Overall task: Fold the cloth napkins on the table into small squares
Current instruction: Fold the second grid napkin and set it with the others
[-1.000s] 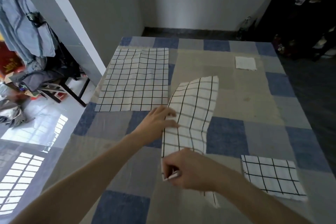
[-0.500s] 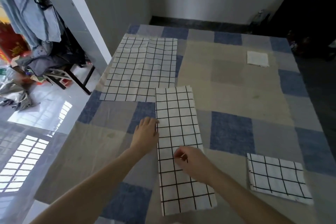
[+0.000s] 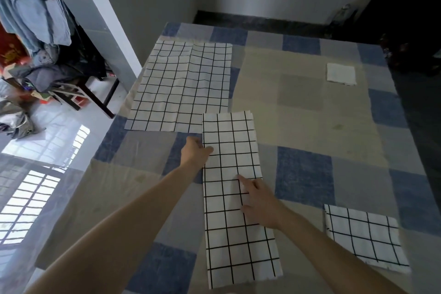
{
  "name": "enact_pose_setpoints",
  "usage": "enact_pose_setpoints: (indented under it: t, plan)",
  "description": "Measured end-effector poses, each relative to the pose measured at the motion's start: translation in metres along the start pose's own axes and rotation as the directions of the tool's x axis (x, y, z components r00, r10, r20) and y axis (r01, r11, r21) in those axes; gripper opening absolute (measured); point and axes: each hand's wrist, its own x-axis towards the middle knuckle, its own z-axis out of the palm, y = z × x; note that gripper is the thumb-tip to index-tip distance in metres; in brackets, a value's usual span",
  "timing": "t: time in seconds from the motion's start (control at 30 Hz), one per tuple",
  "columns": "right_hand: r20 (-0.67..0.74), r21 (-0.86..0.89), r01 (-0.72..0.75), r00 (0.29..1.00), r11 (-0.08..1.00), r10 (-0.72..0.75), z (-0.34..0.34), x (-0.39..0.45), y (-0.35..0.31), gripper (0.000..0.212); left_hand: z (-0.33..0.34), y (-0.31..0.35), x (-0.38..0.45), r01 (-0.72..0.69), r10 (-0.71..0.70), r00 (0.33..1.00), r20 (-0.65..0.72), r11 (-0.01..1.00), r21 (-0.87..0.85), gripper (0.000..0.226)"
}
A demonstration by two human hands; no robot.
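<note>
Now a long folded napkin (image 3: pixel 235 198) lies on the bench (image 3: pixel 307 102), flat napkin (image 3: pixel 183 88) and folded square (image 3: pixel 365 236) beside.
Left hand (image 3: pixel 194 154) pinches its edge as before; right hand (image 3: pixel 260 203), earlier curled, presses with forefinger extended.

Both bare forearms reach forward over the long, narrow white cloth napkin with black grid lines (image 3: pixel 235 196). The left hand (image 3: pixel 194 153) sits at the napkin's left edge, its thumb lying on the cloth, the other fingers curled at the edge. The right hand (image 3: pixel 259 205) rests on the napkin's middle, index finger stretched forward and pressing down, thumb spread out to the left
</note>
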Motion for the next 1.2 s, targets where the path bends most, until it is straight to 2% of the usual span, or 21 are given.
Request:
enact_pose_setpoints:
  t: [0.17,0.3,0.4,0.47,0.6,0.7,0.77,0.8,0.83,0.9,0.93,0.97,1.0,1.03,1.1,1.13,1.2]
  plan:
    - [-0.002,-0.088,0.02,1.0,0.996,-0.02,0.003,-0.003,0.001,0.091,0.002,0.01,0.018,0.088,-0.083,0.993,0.08,0.994,-0.065,0.028]
    - [-0.02,-0.122,0.03,0.999,0.992,-0.032,0.003,-0.004,-0.001,0.092,-0.001,0.012,0.025,0.055,-0.051,0.993,0.107,0.998,-0.034,0.021]
    - [-0.079,-0.187,0.057,0.994,0.981,-0.073,0.003,-0.004,-0.003,0.085,-0.007,0.022,0.025,-0.004,0.008,0.986,0.169,1.0,-0.025,0.013]
    - [-0.129,-0.197,0.083,0.986,0.977,-0.109,0.005,-0.006,-0.004,0.07,-0.012,0.028,0.025,-0.034,0.05,0.975,0.215,0.996,-0.077,0.017]
    - [-0.118,0.02,0.04,0.992,0.999,-0.038,0.004,-0.008,-0.001,0.054,-0.022,0.029,0.022,-0.115,0.151,0.948,0.281,0.983,-0.142,0.015]
    - [-0.082,0.125,0.028,0.996,0.992,-0.018,-0.001,-0.006,0.001,0.05,-0.029,0.026,0.0,-0.25,0.281,0.918,0.279,0.958,-0.143,0.018]
    - [-0.08,0.283,0.001,0.997,0.959,0.022,-0.007,-0.004,-0.002,0.042,-0.031,0.021,-0.018,-0.345,0.369,0.888,0.275,0.929,-0.135,0.022]
    - [-0.081,0.449,-0.051,0.992,0.892,0.098,-0.011,-0.003,-0.003,0.038,-0.033,0.018,-0.028,-0.383,0.41,0.866,0.286,0.912,-0.146,0.024]
    - [-0.064,0.657,-0.12,0.975,0.744,0.214,-0.016,-0.003,-0.002,0.033,-0.035,0.014,-0.037,-0.425,0.454,0.837,0.307,0.891,-0.157,0.028]
    - [0.03,0.929,-0.159,0.932,0.334,0.362,-0.028,-0.012,0.002,0.035,-0.041,0.003,-0.051,-0.515,0.535,0.77,0.348,0.843,-0.158,0.037]
    - [0.07,0.975,-0.143,0.925,0.172,0.374,-0.034,-0.018,0.006,0.046,-0.043,-0.003,-0.055,-0.566,0.567,0.742,0.358,0.816,-0.119,0.046]
    - [0.1,0.988,-0.134,0.927,0.07,0.361,-0.039,-0.025,0.011,0.058,-0.044,-0.01,-0.06,-0.615,0.591,0.721,0.362,0.786,-0.058,0.052]
    - [0.131,0.989,-0.145,0.933,0.014,0.335,-0.044,-0.031,0.015,0.069,-0.044,-0.016,-0.064,-0.65,0.605,0.71,0.361,0.76,0.002,0.057]
    - [0.166,0.984,-0.179,0.937,0.012,0.307,-0.047,-0.036,0.021,0.078,-0.044,-0.021,-0.068,-0.662,0.606,0.708,0.361,0.748,0.044,0.061]
    - [0.223,0.954,-0.273,0.924,0.126,0.31,-0.049,-0.046,0.029,0.085,-0.043,-0.031,-0.08,-0.677,0.607,0.707,0.363,0.73,0.096,0.06]
    - [0.243,0.923,-0.321,0.914,0.211,0.325,-0.048,-0.05,0.032,0.08,-0.042,-0.036,-0.084,-0.684,0.606,0.704,0.37,0.719,0.124,0.058]
    - [0.249,0.839,-0.371,0.912,0.398,0.326,-0.043,-0.06,0.035,0.058,-0.039,-0.046,-0.093,-0.706,0.607,0.69,0.395,0.684,0.184,0.054]
